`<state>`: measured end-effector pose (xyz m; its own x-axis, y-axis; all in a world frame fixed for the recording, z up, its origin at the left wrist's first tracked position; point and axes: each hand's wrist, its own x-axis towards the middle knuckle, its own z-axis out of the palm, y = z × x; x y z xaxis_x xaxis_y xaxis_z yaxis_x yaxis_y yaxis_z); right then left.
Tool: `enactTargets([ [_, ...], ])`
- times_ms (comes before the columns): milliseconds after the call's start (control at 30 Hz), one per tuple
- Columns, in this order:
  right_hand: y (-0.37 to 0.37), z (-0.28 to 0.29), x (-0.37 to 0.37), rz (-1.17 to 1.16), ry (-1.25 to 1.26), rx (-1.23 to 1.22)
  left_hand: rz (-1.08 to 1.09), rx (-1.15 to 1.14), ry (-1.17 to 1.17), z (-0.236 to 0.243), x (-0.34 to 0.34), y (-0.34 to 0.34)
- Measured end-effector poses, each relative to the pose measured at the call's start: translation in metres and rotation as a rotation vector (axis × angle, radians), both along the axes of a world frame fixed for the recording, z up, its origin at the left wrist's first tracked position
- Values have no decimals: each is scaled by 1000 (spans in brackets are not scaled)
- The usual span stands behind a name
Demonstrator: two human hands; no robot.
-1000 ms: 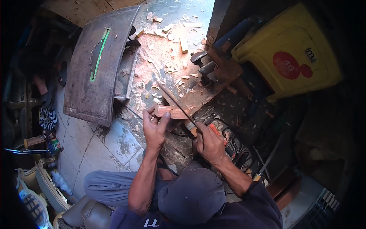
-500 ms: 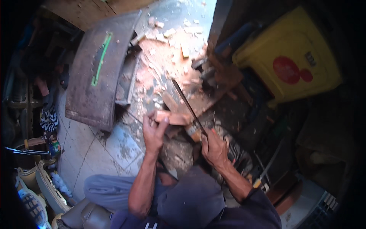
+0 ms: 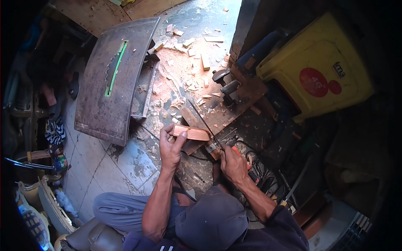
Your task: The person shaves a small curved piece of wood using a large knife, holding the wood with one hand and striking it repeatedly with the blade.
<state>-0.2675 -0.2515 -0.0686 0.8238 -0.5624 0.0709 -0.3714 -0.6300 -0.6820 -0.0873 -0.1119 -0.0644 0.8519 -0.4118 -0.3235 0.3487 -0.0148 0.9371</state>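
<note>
My left hand point(image 3: 169, 152) grips a short reddish wooden block point(image 3: 194, 133) with rounded end, thumb on its near face. My right hand point(image 3: 234, 167) is closed round the near end of a long, thin dark file-like tool point(image 3: 202, 118), which slants up to the left past the block's right end. Beneath and behind the block lie a narrow piece of wood point(image 3: 188, 115) and a worn brown board point(image 3: 234, 113) bearing a dark metal fixture point(image 3: 229, 87). Whether the tool touches the block, I cannot tell.
A tilted metal saw table point(image 3: 96, 108) with a green-edged blade slot stands at left. Wood shavings and offcuts point(image 3: 176, 62) litter the floor ahead. A yellow plastic chair point(image 3: 318, 50) is at right, tangled cables point(image 3: 266, 182) beside my right arm, piled items point(image 3: 54, 129) at far left.
My right hand has shifted slightly right and down with the tool, whose slant has changed. My left hand and the block sit a little further right and lower; the whole view has shifted slightly downward.
</note>
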Motion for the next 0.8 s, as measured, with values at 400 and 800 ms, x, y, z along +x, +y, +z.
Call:
enactTargets([
  [400,2,-17,-12,-11,167,20,-6,-60,67,10,5,-13],
  [800,-6,-4,-1,-32,12,45,-4,-43,44,-4,8,-2],
])
